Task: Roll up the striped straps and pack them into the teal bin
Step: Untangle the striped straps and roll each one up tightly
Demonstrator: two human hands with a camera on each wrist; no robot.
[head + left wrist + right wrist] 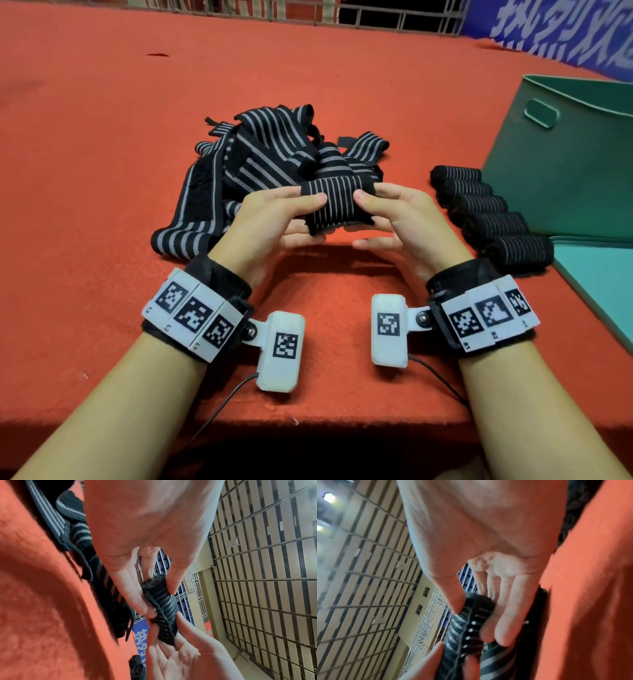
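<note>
Both hands hold one black strap with grey stripes (337, 205) just above the red table, its end partly rolled. My left hand (291, 212) pinches the roll's left end between thumb and fingers. At the other end my right hand (380, 212) pinches it the same way. The left wrist view shows the roll (163, 608) between both hands; the right wrist view shows it (471, 622) under thumb and fingers. A loose heap of striped straps (267, 161) lies just behind. Several rolled straps (493, 209) lie in a row beside the teal bin (565, 154) at right.
The table is covered in red cloth (102, 171). A teal lid or flat panel (599, 274) lies at the near right edge. A railing and a blue banner (548, 27) stand beyond the table's far side.
</note>
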